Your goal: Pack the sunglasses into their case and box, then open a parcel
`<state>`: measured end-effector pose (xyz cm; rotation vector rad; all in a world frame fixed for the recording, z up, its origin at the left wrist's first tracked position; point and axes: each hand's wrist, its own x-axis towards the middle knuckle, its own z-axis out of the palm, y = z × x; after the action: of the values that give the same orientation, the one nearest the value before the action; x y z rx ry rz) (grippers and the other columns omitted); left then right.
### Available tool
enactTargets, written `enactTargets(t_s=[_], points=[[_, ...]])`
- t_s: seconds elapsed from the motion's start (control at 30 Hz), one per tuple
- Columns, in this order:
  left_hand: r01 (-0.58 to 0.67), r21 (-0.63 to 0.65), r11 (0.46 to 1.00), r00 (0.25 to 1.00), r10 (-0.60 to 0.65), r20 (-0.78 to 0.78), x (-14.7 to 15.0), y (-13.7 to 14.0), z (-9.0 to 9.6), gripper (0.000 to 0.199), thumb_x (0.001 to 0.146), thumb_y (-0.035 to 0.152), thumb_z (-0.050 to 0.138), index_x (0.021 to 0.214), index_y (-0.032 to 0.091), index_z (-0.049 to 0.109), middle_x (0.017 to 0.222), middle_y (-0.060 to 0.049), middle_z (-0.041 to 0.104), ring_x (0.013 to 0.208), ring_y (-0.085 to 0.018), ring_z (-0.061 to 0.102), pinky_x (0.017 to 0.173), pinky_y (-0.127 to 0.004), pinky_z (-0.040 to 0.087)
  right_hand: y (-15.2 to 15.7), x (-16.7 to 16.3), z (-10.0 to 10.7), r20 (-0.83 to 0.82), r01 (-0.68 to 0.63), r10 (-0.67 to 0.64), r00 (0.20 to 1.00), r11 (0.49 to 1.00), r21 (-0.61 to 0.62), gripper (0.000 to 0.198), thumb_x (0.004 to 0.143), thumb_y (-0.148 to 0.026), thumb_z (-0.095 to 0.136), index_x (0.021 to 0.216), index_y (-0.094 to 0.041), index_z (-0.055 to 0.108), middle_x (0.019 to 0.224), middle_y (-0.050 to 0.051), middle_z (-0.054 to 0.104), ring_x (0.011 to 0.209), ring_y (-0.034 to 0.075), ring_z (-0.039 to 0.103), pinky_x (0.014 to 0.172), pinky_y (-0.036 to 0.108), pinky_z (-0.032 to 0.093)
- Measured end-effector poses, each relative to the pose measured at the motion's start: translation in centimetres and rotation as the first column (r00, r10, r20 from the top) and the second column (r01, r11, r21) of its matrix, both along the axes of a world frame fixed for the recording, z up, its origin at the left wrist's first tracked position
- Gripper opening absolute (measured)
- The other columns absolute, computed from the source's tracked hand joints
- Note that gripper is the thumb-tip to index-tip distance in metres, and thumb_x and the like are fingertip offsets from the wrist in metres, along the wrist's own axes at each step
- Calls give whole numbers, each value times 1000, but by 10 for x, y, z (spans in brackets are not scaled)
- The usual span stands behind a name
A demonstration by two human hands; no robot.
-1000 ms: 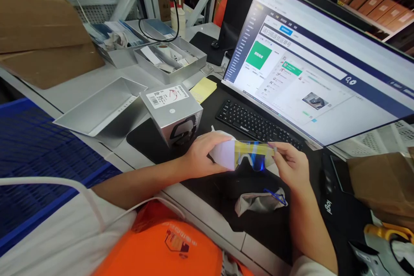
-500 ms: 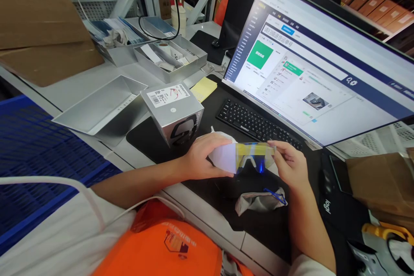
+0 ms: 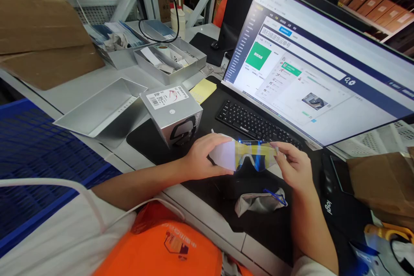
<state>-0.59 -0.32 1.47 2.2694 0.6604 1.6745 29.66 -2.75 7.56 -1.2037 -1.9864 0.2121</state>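
A pair of wraparound sunglasses (image 3: 258, 155) with a shiny yellow and blue lens is held up over the black desk mat. My left hand (image 3: 207, 155) closes thumb and fingers on their left end, where the surface looks pale white-lavender. With thumb and fingertips, my right hand (image 3: 293, 161) pinches the other end. Below the hands lies a grey cloth pouch (image 3: 255, 203) with a blue drawstring. Beyond my left hand stands a silver printed box (image 3: 173, 112) with a white label. Something white shows partly hidden behind the glasses.
An open silver box part (image 3: 103, 105) sits left, with silver trays of papers (image 3: 171, 60) behind. A keyboard (image 3: 246, 118) and monitor (image 3: 310, 64) are ahead. Cartons (image 3: 384, 181) stand right; a blue crate (image 3: 48, 168) is at left. A yellow notepad (image 3: 203, 90) lies near the box.
The sunglasses have tilted slightly, and the reflections on the lens have shifted. My right hand has moved a little to the right; my left hand keeps its hold.
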Motion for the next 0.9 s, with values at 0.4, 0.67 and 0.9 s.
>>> enactTargets(t_s=[0.4,0.67,0.9], points=[[27,-112,993,999,-32,-37,1,1,-2,79,78,59,87,142,21,59,126,-15,71,113,-31,69,105,-44,56,-6,-5,10,40,-31,28,999,997,73,19,98,-28,59,108,-25,76,99,6,79,84,21,76,75,31,64],[23,-137,990,997,-32,-67,1,1,-5,84,77,64,85,145,21,58,128,-14,69,115,-31,69,108,-42,55,-9,-10,16,63,-72,63,996,986,152,19,95,-21,61,107,-24,75,98,5,79,88,21,76,81,32,64],[29,-141,990,993,-44,-108,0,2,-7,86,80,68,81,146,19,57,130,-15,69,117,-30,69,106,-42,56,-11,-12,18,100,-126,110,989,978,167,17,95,-18,61,106,-22,73,97,4,78,87,19,74,81,31,62]])
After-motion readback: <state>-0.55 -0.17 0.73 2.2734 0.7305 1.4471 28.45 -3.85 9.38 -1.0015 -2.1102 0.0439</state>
